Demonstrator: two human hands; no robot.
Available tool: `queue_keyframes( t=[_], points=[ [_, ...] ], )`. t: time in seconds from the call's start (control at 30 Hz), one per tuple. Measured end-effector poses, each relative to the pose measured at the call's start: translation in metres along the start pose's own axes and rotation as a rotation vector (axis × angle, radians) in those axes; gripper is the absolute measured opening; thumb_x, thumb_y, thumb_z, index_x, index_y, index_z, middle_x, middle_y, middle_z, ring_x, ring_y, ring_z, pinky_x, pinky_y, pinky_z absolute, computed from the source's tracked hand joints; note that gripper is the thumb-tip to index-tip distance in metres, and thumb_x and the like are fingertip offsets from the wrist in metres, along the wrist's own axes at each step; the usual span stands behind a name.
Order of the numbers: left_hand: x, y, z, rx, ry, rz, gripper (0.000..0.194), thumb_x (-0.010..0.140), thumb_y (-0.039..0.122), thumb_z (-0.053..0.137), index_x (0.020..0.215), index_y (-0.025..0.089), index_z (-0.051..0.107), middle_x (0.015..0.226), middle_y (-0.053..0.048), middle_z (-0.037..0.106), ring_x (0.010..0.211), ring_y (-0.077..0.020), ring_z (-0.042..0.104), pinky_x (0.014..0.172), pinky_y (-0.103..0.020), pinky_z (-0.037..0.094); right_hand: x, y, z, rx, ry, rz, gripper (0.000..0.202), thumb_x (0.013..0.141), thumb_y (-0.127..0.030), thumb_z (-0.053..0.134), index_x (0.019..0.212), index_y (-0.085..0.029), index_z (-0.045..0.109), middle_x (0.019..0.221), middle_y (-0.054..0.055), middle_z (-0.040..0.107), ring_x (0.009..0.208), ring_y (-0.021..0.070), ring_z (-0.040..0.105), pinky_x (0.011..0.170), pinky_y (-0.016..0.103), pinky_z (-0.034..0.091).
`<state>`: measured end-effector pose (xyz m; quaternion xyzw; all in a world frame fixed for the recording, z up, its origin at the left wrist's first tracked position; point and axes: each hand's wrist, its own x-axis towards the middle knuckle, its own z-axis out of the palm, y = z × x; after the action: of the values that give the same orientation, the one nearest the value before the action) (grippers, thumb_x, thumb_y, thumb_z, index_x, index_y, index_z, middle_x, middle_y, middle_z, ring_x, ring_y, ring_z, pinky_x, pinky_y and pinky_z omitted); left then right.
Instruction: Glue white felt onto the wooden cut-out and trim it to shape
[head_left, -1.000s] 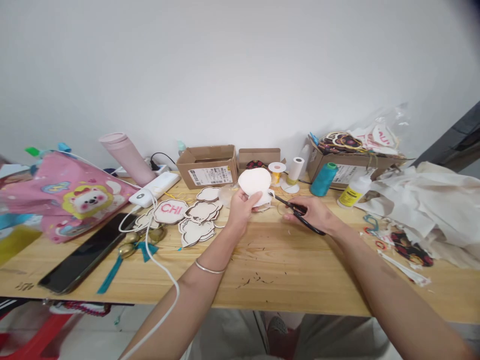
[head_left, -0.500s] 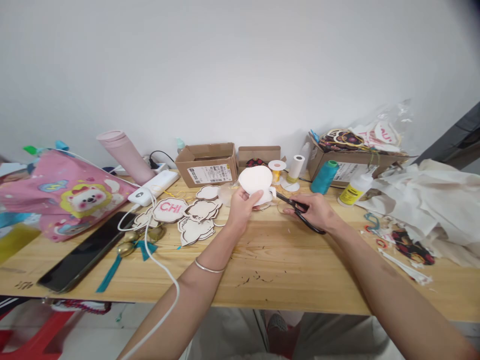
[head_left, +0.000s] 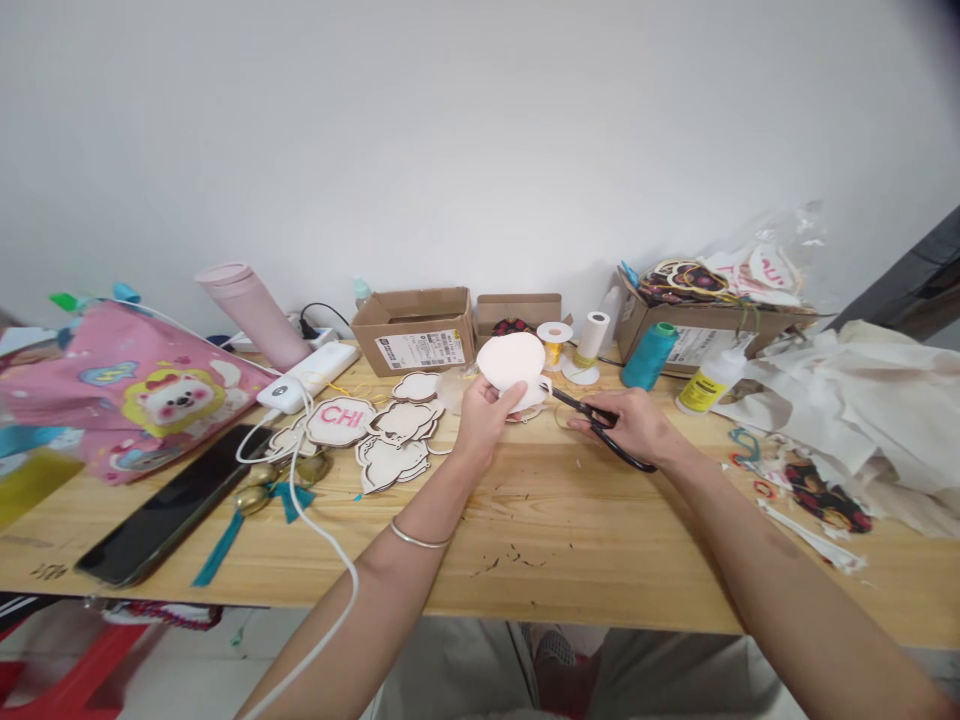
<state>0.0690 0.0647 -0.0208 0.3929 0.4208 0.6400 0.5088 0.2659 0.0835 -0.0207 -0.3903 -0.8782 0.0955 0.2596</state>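
Near the middle of the table, my left hand pinches a white rounded cutout by its lower edge, thumb on top. My right hand is closed round the handles of black scissors. The scissor tips touch the cutout's lower right edge, where a narrow strip curls. Left of my left hand lie white shaped pieces with dark edges and an oval piece lettered CHI.
Cardboard boxes stand along the wall, with thread spools and a glue bottle at the right. White cloth lies far right. A phone, white cable and pink bag occupy the left.
The scissors have moved slightly left, their tips now at the cutout's edge. My left hand and the cutout have hardly moved.
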Motion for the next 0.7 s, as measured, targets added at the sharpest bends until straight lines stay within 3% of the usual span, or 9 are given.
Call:
queue_keyframes(
  t=[0.7],
  points=[
    [0.0001, -0.0014, -0.0007, 0.000, -0.029, -0.013, 0.042, 0.056, 0.027, 0.074, 0.094, 0.014, 0.062, 0.087, -0.006, 0.068, 0.067, -0.0135, 0.061, 0.044, -0.017, 0.043, 0.0003, 0.0008, 0.0000, -0.031, -0.028, -0.010, 0.040, 0.081, -0.046, 0.046, 0.056, -0.016, 0.054, 0.050, 0.001, 0.054, 0.045, 0.0090, 0.041, 0.046, 0.022, 0.026]
  ],
)
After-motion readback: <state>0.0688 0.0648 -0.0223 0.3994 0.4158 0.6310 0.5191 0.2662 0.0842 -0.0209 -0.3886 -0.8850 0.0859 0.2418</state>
